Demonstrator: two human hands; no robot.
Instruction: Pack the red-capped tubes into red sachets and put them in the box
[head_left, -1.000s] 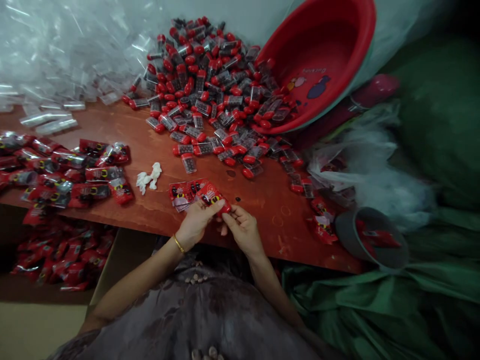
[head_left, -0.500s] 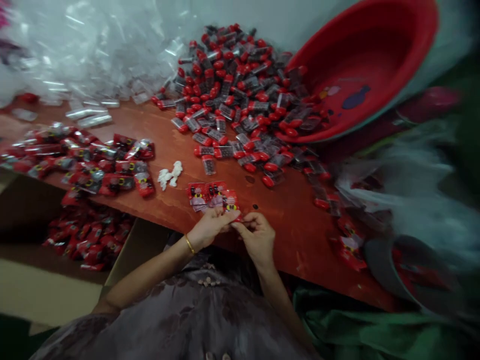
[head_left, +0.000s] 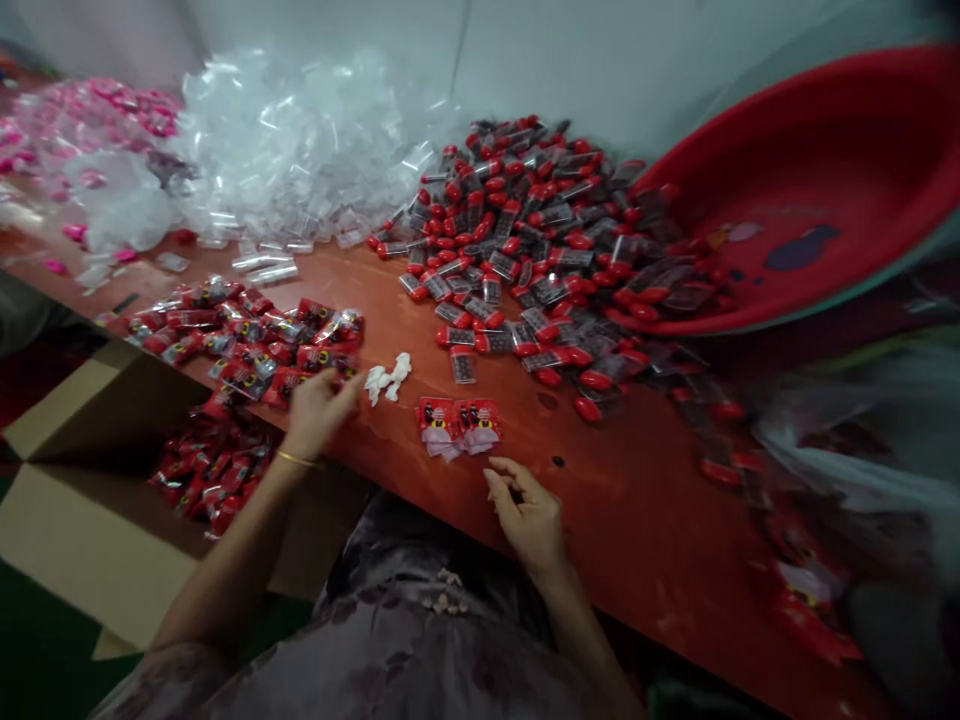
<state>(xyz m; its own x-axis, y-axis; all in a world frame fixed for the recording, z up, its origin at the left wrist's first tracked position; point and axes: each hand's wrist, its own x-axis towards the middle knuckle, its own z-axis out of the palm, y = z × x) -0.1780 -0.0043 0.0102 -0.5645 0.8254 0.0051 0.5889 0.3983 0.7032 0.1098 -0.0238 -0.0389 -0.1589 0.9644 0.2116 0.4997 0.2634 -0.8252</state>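
Observation:
My left hand [head_left: 319,415], a gold bracelet at its wrist, is over the near right edge of a pile of shiny red packets [head_left: 251,325]. Its thumb stands out from the fingers, and no packet shows in its grasp. My right hand [head_left: 532,515] hovers by the table's front edge, fingers loosely bent, thumb slightly apart, holding nothing. Just beyond it lie two overlapping stacks of red printed cards [head_left: 457,425]. A small white clump [head_left: 388,378] sits between the packets and the cards.
Red-capped clear tubes [head_left: 517,240] are heaped at the back, against a tilted red basin [head_left: 795,200]. Clear plastic pieces [head_left: 300,150] and pink items [head_left: 97,110] lie at the back left. Below the table edge, an open cardboard box [head_left: 90,540] contains more red packets [head_left: 217,470].
My left hand has left the card stacks and moved left to the packet pile, taking the red piece from between my hands. My right hand stays near the cards. The view has shifted left.

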